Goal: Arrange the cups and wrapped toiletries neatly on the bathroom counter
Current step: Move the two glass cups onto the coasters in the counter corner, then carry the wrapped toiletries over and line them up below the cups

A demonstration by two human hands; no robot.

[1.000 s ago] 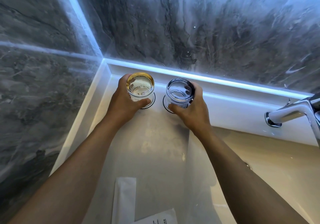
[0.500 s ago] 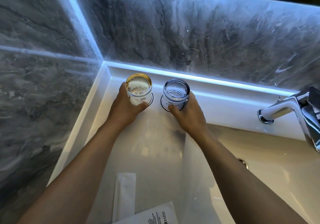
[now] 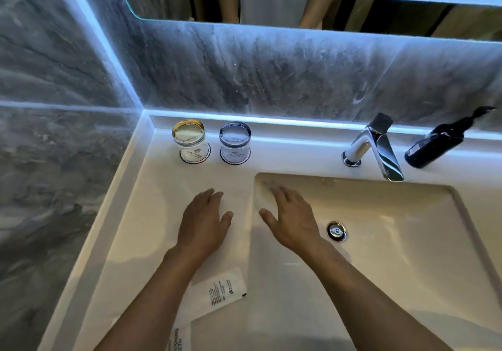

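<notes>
Two glass cups stand side by side on round paper coasters at the back left of the white counter (image 3: 163,204): a gold-rimmed cup (image 3: 189,136) on the left and a bluish clear cup (image 3: 235,139) to its right. My left hand (image 3: 204,223) hovers flat over the counter, well in front of the cups, fingers apart, holding nothing. My right hand (image 3: 291,217) is spread over the left edge of the sink, also empty. A white wrapped toiletry packet (image 3: 217,295) lies near the counter's front, partly under my left forearm; a second wrapped packet (image 3: 181,338) shows at the bottom edge.
The sink basin (image 3: 394,242) with its drain (image 3: 336,231) fills the right side. A chrome tap (image 3: 372,147) stands behind it, and a dark pump bottle (image 3: 434,144) beside the tap. Grey marble walls close the left and back; a mirror hangs above.
Both hands have let go of the cups and pulled back toward me. The cups now stand alone on their coasters. The view has drawn back, showing the tap, bottle and sink.
</notes>
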